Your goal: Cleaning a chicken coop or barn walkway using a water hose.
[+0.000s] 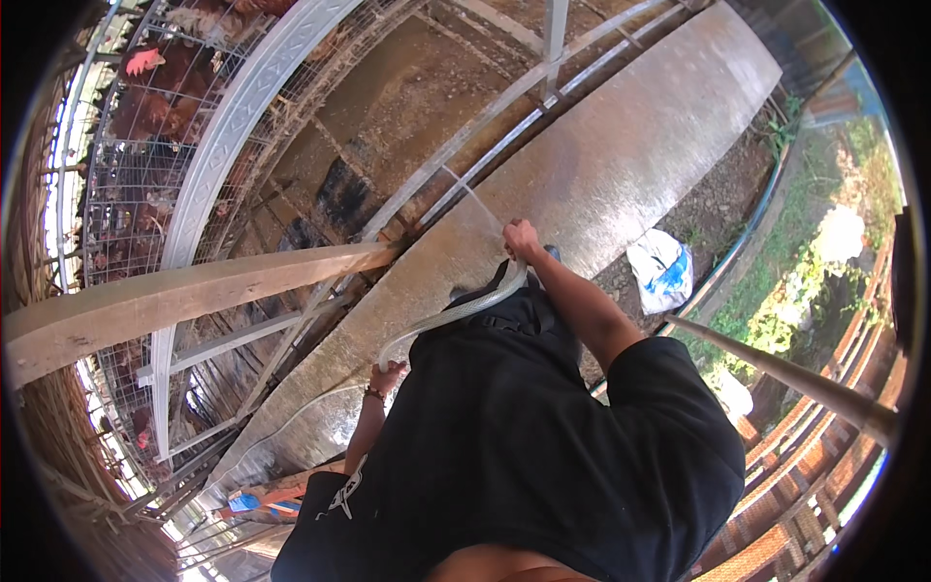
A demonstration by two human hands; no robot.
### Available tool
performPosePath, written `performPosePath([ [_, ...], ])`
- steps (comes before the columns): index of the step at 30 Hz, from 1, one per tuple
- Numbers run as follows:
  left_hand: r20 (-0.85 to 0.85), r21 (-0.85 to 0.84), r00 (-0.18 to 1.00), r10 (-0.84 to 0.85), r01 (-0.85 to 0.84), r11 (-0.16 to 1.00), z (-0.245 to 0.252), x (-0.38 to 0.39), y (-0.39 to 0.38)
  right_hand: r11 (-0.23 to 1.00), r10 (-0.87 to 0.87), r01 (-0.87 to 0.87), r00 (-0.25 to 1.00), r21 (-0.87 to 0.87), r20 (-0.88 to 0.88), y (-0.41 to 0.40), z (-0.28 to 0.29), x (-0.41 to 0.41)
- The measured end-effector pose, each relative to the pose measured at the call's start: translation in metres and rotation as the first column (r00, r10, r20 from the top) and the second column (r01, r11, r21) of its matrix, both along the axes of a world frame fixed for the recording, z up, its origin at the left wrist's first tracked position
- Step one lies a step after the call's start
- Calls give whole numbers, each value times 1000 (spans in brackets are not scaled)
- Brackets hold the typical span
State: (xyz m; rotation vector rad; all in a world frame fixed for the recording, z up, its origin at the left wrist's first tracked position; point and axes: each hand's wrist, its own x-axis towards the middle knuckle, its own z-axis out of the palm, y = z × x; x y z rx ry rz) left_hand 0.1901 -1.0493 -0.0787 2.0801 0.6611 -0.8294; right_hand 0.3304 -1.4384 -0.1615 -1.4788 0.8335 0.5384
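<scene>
A clear, braided plastic hose (465, 311) curves across the front of my body. My right hand (521, 238) grips it near its end, and a thin jet of water (473, 192) leaves there towards the metal rail at the walkway's edge. Lower down, beside my left hip, my left hand (388, 378) is closed around the same hose. From there a thinner-looking length of hose (313, 415) trails back along the wet concrete walkway (582, 160). The hose's outlet is hidden by my right fingers.
Wire cages (138, 182) with brown hens (167, 102) line the left, above a dirty floor pit (393, 94). A wooden beam (204, 287) juts across at left. On the right lie a white and blue sack (660, 270) and a bamboo pole (785, 375).
</scene>
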Motion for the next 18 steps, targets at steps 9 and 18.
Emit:
performPosePath([
  [9, -24, -11, 999, -33, 32, 999, -7, 1, 7, 996, 15, -12, 999, -86, 39, -3, -2, -1],
  [18, -51, -71, 998, 25, -29, 997, -14, 1, 11, 989, 33, -26, 998, -148, 44, -7, -12, -2],
])
